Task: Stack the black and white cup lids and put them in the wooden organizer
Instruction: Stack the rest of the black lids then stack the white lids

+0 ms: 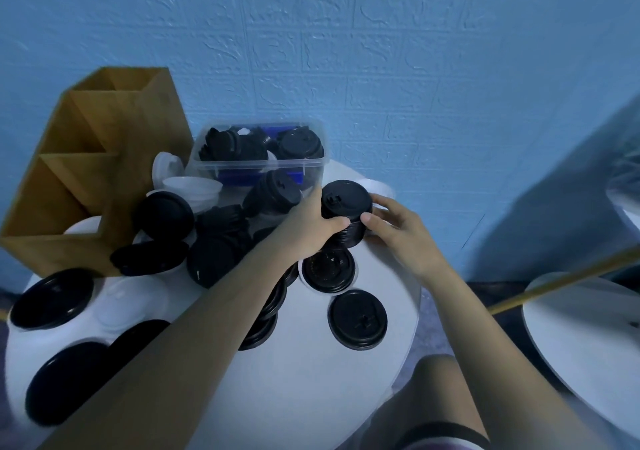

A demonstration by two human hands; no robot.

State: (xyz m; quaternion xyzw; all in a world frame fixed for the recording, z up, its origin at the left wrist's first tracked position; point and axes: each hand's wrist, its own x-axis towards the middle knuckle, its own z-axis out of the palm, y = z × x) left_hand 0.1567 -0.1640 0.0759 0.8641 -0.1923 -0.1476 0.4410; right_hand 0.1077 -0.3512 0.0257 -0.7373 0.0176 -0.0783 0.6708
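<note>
Head view, looking down. Gripping a tall stack of black lids (346,207) from both sides: left hand (308,231) curled round the left side, right hand (398,231) curled round the right side, both thumbs pressed on the front. Standing upright near the back of the round white table (311,397); touching the top or just above it, hard to tell. Just behind and to the left, a clear box (256,169) with more black lids inside. Just in front of the stack, a loose black lid (328,269) lying flat, and a second loose lid (357,319) a bit nearer. Further left, a messy pile of black lids (211,241) and some white lids (192,186). Wooden organizer (86,172) at the far left, well apart from the stack.
</note>
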